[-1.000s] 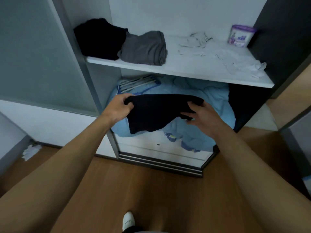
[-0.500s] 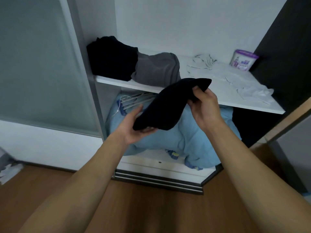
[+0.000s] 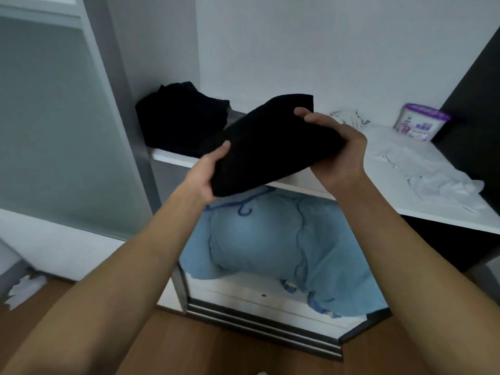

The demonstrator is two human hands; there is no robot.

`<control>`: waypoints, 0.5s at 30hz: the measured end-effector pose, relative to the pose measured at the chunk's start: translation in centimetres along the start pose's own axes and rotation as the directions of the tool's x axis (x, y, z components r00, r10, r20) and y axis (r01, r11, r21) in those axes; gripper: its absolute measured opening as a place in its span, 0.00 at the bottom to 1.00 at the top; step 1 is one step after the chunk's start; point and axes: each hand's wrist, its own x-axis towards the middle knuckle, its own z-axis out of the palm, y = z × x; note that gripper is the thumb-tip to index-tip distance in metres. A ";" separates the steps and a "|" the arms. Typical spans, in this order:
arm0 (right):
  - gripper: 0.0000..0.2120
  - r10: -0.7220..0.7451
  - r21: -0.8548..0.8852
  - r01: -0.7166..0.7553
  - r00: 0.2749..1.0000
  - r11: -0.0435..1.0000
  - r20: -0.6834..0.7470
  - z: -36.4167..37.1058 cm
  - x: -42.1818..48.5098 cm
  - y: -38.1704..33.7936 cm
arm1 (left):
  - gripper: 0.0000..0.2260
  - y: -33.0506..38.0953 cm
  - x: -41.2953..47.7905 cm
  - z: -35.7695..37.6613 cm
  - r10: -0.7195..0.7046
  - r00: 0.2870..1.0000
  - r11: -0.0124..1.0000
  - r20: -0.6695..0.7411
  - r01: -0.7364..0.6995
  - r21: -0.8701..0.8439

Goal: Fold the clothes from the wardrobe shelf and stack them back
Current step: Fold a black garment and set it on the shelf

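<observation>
**Folded black garment (image 3: 270, 142) is being raised to the shelf (image 3: 443, 212).**
Spread low over the blue bedding (image 3: 270, 239) a second ago, it is now being gripped as a bundle by the left hand (image 3: 205, 171) and right hand (image 3: 338, 152), just right of the black pile (image 3: 181, 123); stacking is likely next.

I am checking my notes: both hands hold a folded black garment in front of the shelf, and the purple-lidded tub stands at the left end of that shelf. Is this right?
Not quite. The head view shows the purple-lidded tub at the right end of the shelf, not the left. The left hand and right hand do hold the folded black garment.
</observation>
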 end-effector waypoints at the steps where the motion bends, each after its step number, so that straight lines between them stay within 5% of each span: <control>1: 0.17 0.032 0.042 -0.031 0.999 0.999 -0.024 -1.0 1.2 -0.5 | 0.11 1.2 1.1 0.5 0.073 0.997 0.996 -0.035 -0.071 0.054; 5: 0.20 0.087 -0.127 -0.106 0.986 0.986 -0.143 -4.3 6.1 -0.8 | 0.11 5.5 6.1 3.4 0.360 0.929 0.887 -0.086 -0.313 0.340; 11: 0.15 -0.039 -0.217 -0.023 0.960 0.976 -0.278 -8.0 13.3 0.0 | 0.11 10.0 13.5 6.4 0.483 0.875 0.752 -0.033 -0.395 0.528; 13: 0.13 -0.019 -0.446 -0.171 0.921 0.878 -0.390 -9.2 15.2 1.4 | 0.11 10.2 16.3 6.4 0.514 0.856 0.601 -0.049 -0.320 0.732; 15: 0.09 0.073 -0.637 -0.371 0.893 0.675 -0.443 -10.5 16.0 3.2 | 0.13 9.3 18.4 5.4 0.504 0.862 0.329 -0.056 -0.132 0.935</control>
